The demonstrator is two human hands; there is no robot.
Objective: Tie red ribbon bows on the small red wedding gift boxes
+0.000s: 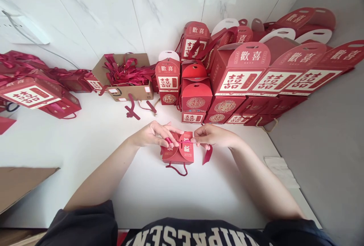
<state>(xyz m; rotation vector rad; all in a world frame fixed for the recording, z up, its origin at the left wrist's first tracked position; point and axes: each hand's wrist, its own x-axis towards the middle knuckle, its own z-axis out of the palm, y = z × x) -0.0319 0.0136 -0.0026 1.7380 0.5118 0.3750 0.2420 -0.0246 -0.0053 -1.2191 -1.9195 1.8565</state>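
Note:
A small red gift box (178, 154) with gold lettering stands on the white table (85, 143) in front of me, a red cord handle hanging from its near side. My left hand (153, 134) rests on the box's left top flap and pinches a dark red ribbon (168, 141). My right hand (212, 136) pinches the same ribbon at the right flap; its loose end (207, 155) hangs below my fingers.
Stacked red gift boxes (244, 75) fill the back right along the wall. An open cardboard carton (125, 77) holds several red ribbons. More red boxes (31, 94) lie at the left. A brown cardboard sheet (19, 183) juts in at the near left. A white paper (280, 170) lies at the table's right edge.

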